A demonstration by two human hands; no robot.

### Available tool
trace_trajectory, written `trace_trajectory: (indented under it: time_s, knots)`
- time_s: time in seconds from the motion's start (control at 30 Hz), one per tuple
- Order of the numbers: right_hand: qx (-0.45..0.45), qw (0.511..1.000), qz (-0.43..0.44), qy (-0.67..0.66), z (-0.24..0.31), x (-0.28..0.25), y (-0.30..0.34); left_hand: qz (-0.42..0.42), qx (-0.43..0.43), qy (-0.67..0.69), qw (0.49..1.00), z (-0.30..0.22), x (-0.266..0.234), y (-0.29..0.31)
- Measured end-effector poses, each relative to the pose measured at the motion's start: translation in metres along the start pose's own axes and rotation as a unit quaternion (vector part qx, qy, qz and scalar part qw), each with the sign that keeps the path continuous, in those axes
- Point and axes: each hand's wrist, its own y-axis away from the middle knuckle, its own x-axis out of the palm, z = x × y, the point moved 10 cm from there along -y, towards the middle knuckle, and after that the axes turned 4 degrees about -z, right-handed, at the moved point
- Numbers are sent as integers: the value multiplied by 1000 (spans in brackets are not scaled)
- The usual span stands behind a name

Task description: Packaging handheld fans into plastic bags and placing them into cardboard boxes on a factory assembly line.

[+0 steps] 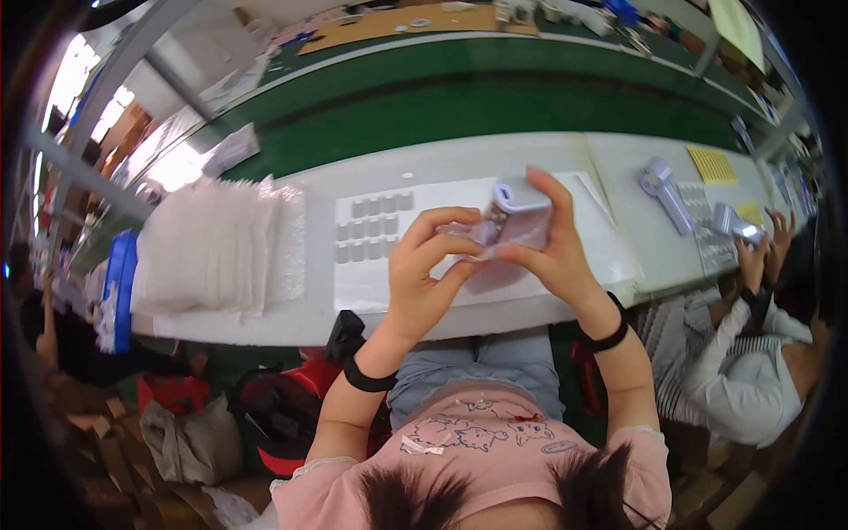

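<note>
The left hand (424,269) is narrow, its thumb and fingertips drawn together on the near left side of a lavender device (528,205), while the right hand (565,252) holds the same device from the other side, thumb low and forefinger raised along its far edge. We find the device between both hands, lifted over a white sheet (367,283) with its slotted end tilted up — probably gripped from two sides to steady it and keep that end in sight. Exactly what the left fingertips pinch is too blurred for us to tell. On the sheet, grey pieces (372,228) lie in rows, spaced, we judge, for easy picking. A stack of white pouches (203,252) sits to our left, beside a blue bin (121,291)

The bench (512,152) is long and pale; on our right lie a second lavender device (664,194) and a yellow sheet (712,164), and a co-worker's hands (755,258) hold another piece (740,226). Beyond, we see a green surface (495,84), a brown board (380,34) and a metal post (177,84) — and a sack (199,442) on the floor side
</note>
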Motion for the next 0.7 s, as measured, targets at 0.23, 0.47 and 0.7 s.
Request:
trace_trajectory:
  time_s: [0.23, 0.47, 0.7]
  knots:
    - [-17, 975, 210, 66, 7, 27, 0, -7, 61, 26, 998, -23, -1, -13]
    - [67, 985, 153, 31, 26, 66, -43, -58, 131, -2, 990, -53, -44, -26]
    - [284, 946, -6, -156, -140, -15, -173, -74, -118, -454, 880, 38, -162, 15]
